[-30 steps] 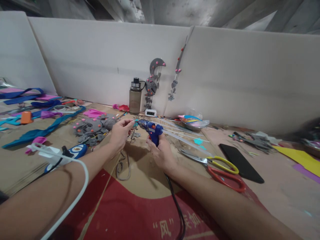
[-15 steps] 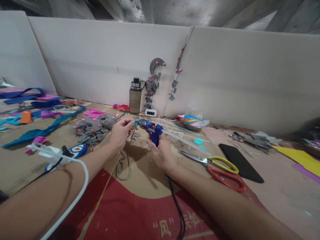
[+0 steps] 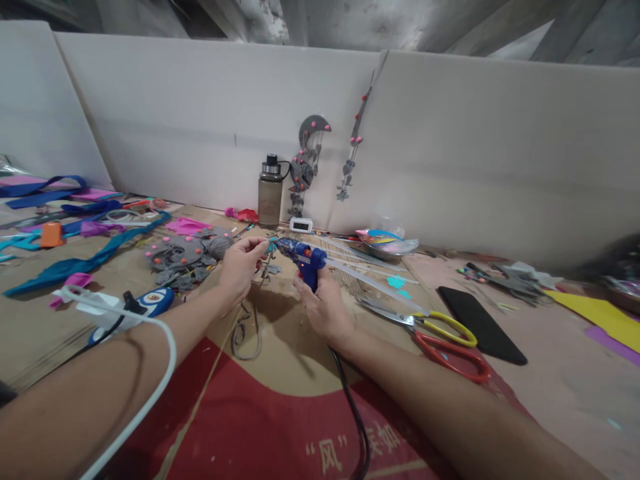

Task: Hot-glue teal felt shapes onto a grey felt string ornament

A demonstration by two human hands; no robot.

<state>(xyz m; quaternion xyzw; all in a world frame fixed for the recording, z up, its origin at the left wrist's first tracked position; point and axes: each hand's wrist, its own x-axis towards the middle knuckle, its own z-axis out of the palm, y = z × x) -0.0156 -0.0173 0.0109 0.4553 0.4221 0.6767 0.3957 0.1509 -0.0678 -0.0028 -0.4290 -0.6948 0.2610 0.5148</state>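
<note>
My right hand (image 3: 325, 303) is wrapped around the handle of a blue hot glue gun (image 3: 307, 259), its nozzle pointing left. A long clear glue stick (image 3: 370, 283) reaches out behind the gun. The fingers of my left hand (image 3: 243, 267) pinch a small teal piece (image 3: 272, 245) right at the nozzle tip; whether they touch is too small to tell. A grey cord (image 3: 245, 337) hangs below my left hand and lies in loops on the cardboard (image 3: 290, 373).
Scissors with red and yellow handles (image 3: 425, 333) and a black phone (image 3: 483, 325) lie at right. Grey felt pieces with pink balls (image 3: 185, 253) and a power strip (image 3: 160, 300) are at left. A bottle (image 3: 270, 197) and a small clock (image 3: 301, 225) stand behind.
</note>
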